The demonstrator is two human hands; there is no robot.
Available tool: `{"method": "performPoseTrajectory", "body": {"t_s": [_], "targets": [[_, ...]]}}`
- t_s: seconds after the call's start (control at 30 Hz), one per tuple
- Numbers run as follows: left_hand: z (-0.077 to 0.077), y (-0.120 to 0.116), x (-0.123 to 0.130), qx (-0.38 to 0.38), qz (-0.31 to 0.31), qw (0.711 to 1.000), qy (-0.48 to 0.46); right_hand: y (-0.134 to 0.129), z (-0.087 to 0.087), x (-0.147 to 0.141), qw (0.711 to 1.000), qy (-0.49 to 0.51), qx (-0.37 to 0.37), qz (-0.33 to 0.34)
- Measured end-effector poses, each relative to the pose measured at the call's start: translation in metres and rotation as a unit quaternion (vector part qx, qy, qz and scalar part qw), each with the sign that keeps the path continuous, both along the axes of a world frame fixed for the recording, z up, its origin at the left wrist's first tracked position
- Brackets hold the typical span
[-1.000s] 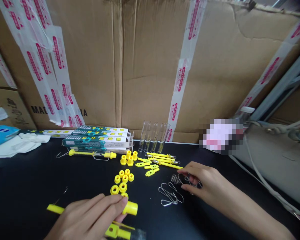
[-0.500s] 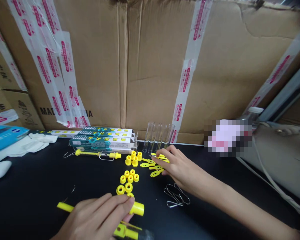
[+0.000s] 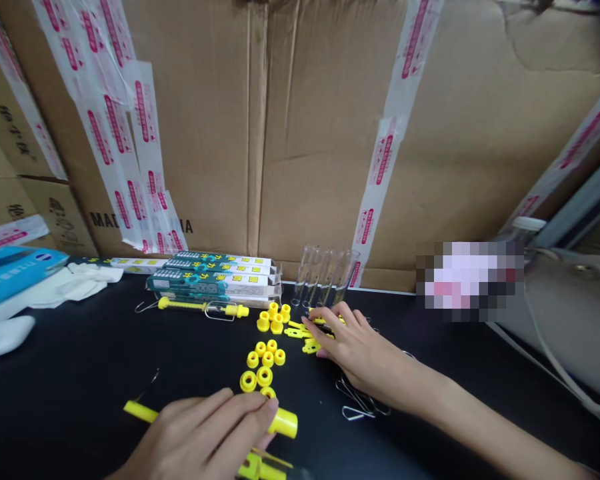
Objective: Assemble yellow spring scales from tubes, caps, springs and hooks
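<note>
Being clamped in left hand, yellow plastic tube held low in view, long axis running sideways, right end dipping; right hand spread open over small yellow clips; black bench, taped cardboard cartons behind.

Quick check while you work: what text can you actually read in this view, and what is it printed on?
"MAD" and "IA", black print on the cardboard box; tape hides the middle.
Red print on the packing tape: too blurred to read.
Teal-and-white boxes: too small to read.
Blue box: too small to read.
</note>
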State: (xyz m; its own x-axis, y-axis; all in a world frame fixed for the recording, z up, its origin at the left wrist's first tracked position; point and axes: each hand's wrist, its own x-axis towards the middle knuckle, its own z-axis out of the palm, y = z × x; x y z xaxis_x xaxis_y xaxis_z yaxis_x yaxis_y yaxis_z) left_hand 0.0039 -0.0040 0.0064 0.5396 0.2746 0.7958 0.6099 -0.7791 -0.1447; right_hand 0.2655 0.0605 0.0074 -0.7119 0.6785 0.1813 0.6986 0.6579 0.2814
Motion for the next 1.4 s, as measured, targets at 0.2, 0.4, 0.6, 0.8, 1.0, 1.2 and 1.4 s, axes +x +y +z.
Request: {"method": "performPoseTrajectory", "body": {"t_s": [0.2, 0.4, 0.6, 0.8, 1.0, 1.2, 1.4], "targets": [[0.006, -0.003, 0.0, -0.009, 0.004, 1.0, 0.015, -0.015, -0.008, -0.001, 1.0, 0.012, 0.005, -0.01], [0.006, -0.003, -0.002, -0.01, 0.003, 1.0, 0.019, -0.026, -0.003, 0.001, 0.998, 0.064, 0.011, -0.015], [0.003, -0.002, -0.003, -0.016, -0.004, 0.999, 0.033, -0.031, -0.004, 0.005, 0.993, 0.105, -0.028, -0.053], [0.005, -0.002, -0.003, -0.009, -0.005, 0.999, 0.036, -0.032, -0.013, 0.003, 0.985, 0.144, -0.051, -0.075], [0.007, -0.002, -0.004, -0.004, -0.007, 0.999, 0.038, -0.032, -0.02, 0.001, 0.976, 0.197, -0.08, -0.053], [0.003, -0.001, -0.003, -0.006, -0.003, 0.999, 0.031, -0.035, -0.018, -0.003, 0.96, 0.251, -0.118, -0.046], [0.003, -0.001, -0.001, -0.003, -0.002, 1.0, 0.027, -0.034, -0.015, -0.005, 0.95, 0.276, -0.135, -0.06]]}}
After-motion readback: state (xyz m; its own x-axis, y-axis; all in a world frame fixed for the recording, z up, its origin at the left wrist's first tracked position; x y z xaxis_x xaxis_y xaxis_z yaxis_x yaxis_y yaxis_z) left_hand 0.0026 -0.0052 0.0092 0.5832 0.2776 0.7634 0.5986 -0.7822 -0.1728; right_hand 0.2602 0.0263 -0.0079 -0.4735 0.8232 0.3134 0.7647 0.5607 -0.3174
